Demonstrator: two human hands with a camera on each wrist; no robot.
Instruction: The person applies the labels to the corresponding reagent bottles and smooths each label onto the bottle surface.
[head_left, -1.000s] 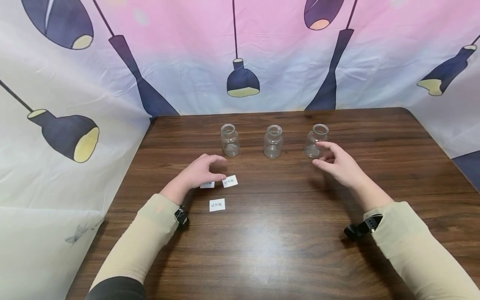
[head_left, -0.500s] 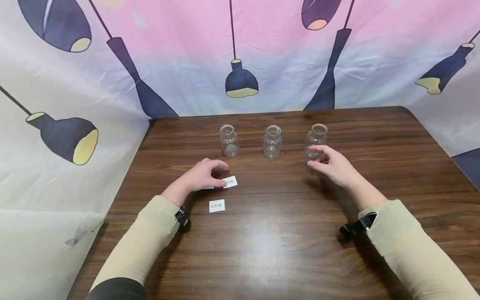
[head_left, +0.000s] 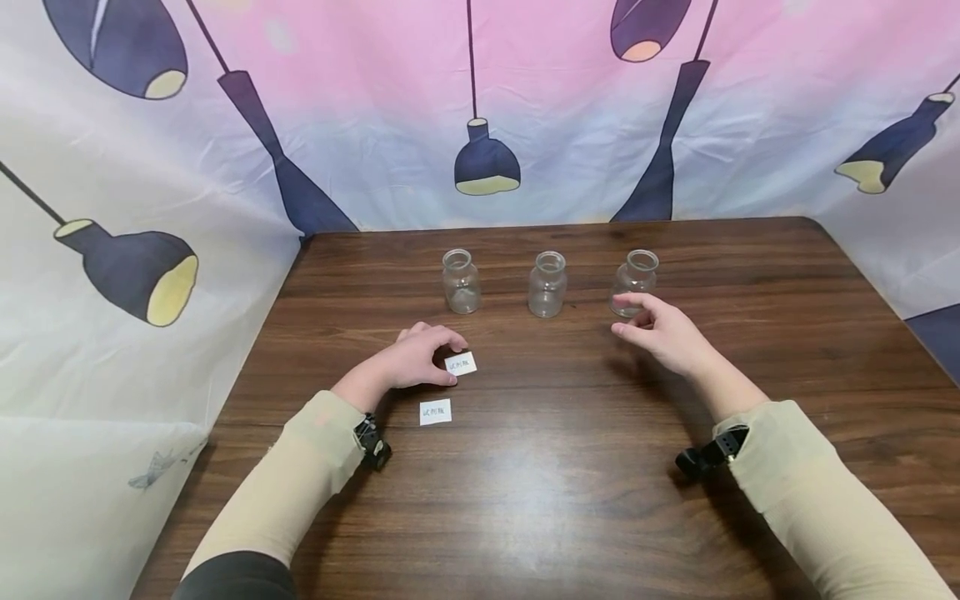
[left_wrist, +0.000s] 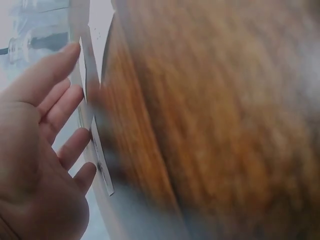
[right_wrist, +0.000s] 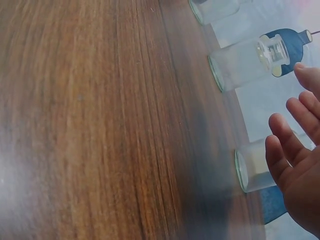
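Backdrop: hanging cloth, pink fading to pale blue, printed with dark blue lamps, their openings yellow.
Tabletop: dark brown wood grain, a pale glare patch toward my side.
Jars: three clear glass ones upright in a row near the far edge, well apart: left jar, middle jar, right jar. Wide rims, short necks.
Cards: two small white ones in head view, each with dark handwriting. Upper card lies by my left hand; lower card lies flat on the wood, nearer me.
Left hand: palm down, low over the wood, fingers bent a little, thumb and index parted at the upper card's left side. From the wrist, white card edges show just past my fingertips; too blurred to say whether I touch one.
Right hand: raised, thumb and index spread apart, just in front of the right jar and hiding its lower part. Fingers lie relaxed, palm bare in the wrist view.
Sleeves: pale beige on both arms, with dark cloth higher up the left one.
Wrists: a small black device on each.
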